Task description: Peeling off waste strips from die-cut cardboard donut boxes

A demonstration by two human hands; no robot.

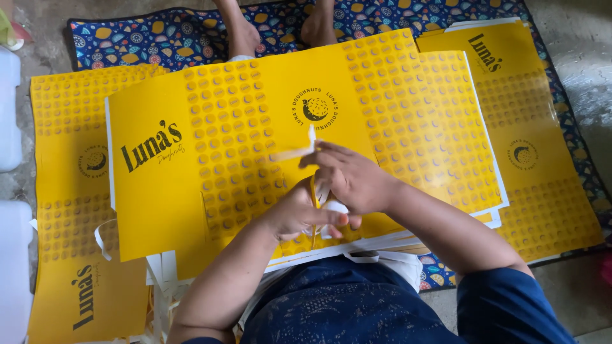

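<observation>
My right hand (pixel 349 177) and my left hand (pixel 294 215) meet over the near edge of a large yellow printed sheet (pixel 191 191) on top of a stack. The fingertips of my right hand pinch a thin pale strip (pixel 294 152) that sticks up and out to the left. My left hand is closed, thumb pressed against a small white piece (pixel 333 207) between the two hands. What that piece is I cannot tell. Both forearms come in from the bottom, over my dark blue clothing.
More yellow sheets lie at the left (pixel 64 165) and right (pixel 535 159) on a dark patterned mat (pixel 159 35). Another person's bare feet (pixel 243 37) stand at the far edge. White containers (pixel 9 114) line the left. Loose white strips (pixel 102 239) lie near my left side.
</observation>
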